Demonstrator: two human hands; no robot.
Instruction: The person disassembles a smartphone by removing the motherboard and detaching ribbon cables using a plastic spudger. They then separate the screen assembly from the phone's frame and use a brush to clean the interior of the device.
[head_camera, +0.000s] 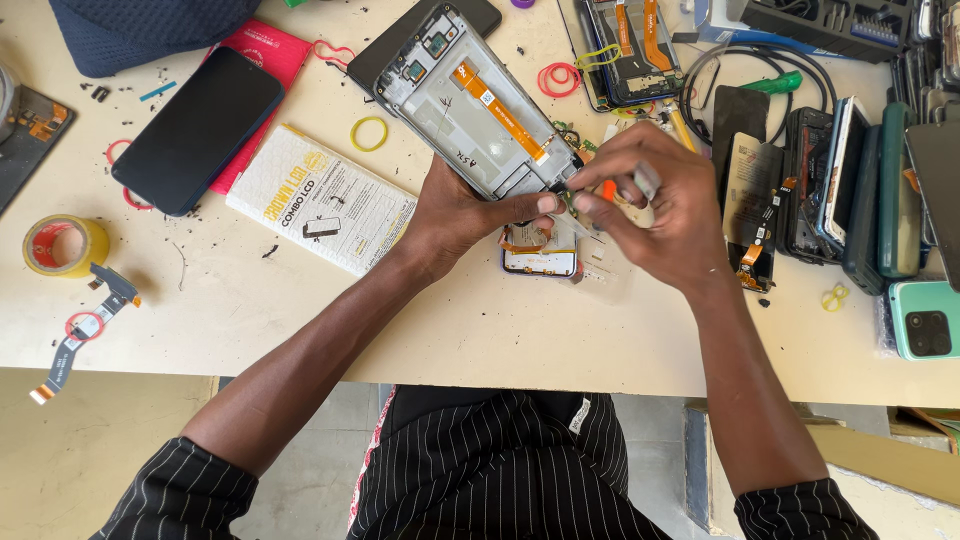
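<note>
Opened phone frame tilted above the bench, clamped at its lower end by left hand for steadiness, right hand pinching a small tool at that edge.

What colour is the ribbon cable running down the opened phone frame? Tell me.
Orange, on the opened phone frame held in the left hand; the head view shows it.

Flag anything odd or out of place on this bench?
The opened phone frame in the left hand has its internals and orange flex cable exposed. Dark crumbs dot the table near the white box. A loose flex strip overhangs the table's front edge.
</note>
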